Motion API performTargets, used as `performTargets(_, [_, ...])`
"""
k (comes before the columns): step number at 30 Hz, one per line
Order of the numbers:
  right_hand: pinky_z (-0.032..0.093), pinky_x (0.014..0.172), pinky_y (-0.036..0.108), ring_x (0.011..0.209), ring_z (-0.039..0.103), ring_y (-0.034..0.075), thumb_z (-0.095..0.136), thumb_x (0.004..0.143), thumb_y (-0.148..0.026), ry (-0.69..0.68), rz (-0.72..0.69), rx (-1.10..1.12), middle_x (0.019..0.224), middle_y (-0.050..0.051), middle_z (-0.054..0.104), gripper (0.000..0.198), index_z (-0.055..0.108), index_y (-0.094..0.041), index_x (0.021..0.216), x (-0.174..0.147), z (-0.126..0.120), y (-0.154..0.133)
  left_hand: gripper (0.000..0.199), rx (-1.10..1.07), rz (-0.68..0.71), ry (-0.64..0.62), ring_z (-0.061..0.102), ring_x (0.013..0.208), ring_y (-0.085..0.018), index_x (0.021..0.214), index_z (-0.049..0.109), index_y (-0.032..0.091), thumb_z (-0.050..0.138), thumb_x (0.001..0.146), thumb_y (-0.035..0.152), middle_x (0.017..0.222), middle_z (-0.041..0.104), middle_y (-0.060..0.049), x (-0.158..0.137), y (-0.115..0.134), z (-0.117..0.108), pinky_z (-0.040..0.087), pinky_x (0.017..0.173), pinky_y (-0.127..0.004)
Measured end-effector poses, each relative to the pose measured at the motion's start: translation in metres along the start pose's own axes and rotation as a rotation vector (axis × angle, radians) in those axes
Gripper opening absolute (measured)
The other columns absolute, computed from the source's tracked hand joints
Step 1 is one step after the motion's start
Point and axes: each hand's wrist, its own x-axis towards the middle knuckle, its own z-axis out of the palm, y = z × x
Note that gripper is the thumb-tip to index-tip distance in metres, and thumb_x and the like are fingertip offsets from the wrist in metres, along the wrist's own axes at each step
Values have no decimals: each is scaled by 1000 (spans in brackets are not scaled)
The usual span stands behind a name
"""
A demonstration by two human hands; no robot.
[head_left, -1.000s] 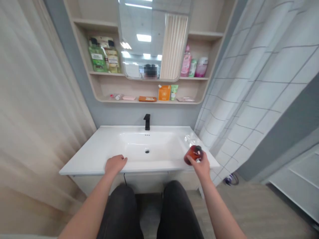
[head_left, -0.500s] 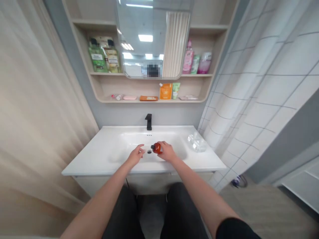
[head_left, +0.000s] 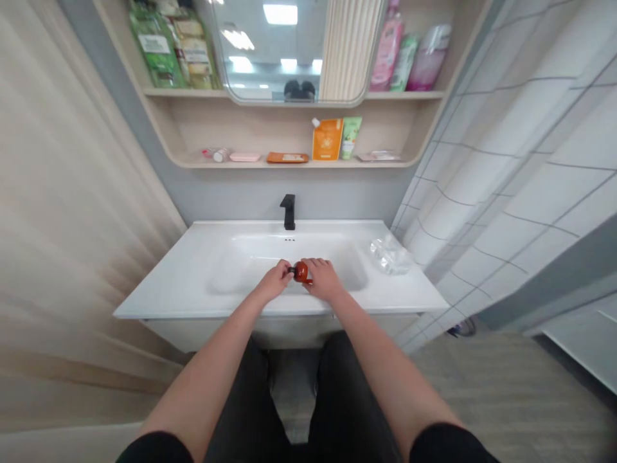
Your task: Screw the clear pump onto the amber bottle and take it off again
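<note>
Two hands on one bottle [head_left: 301,272]: at the left hand [head_left: 276,281], fingertips together and seemingly pinched on the black cap [head_left: 292,271]; at the right hand [head_left: 322,278], fingers wrapped and clamped around the amber-red body. No telling how far the left thumb overlaps the cap. Long axis roughly sideways, cap end toward the left fingers, base end toward the right palm; cap therefore nearer to the left hand, body to the right. Tilt toward or away from the wearer hard to read. Backs of both hands largely uppermost, forearms slanting inward from low on either side. Beneath, the front part of the white basin [head_left: 241,263], between the counter's [head_left: 164,276] two ends. Farther back, behind and above the bottle and well apart from it, the black faucet [head_left: 288,212]. Off to the right on the counter, some clear plastic [head_left: 389,256]. Higher up, on the shelf [head_left: 337,164], an orange pouch [head_left: 328,140] beside a green tube [head_left: 351,138].
</note>
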Motion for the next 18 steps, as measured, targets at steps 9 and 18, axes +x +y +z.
performTargets(9, [44, 111, 49, 130, 62, 36, 83, 87, -31, 3, -81, 4, 143, 16, 71, 74, 55, -23, 156, -1, 1, -1, 63, 286, -135, 113, 73, 86, -30, 85, 70, 23, 29, 112, 62, 81, 75, -11, -7, 13, -8, 51, 84, -40])
performTargets(18, [46, 110, 48, 126, 65, 35, 84, 87, -33, 20, -98, -19, 139, 14, 73, 71, 57, -21, 152, -2, 1, -5, 37, 143, -2, 88, 68, 76, -23, 95, 66, 25, 46, 109, 53, 77, 70, -3, -8, 13, -7, 49, 80, -36])
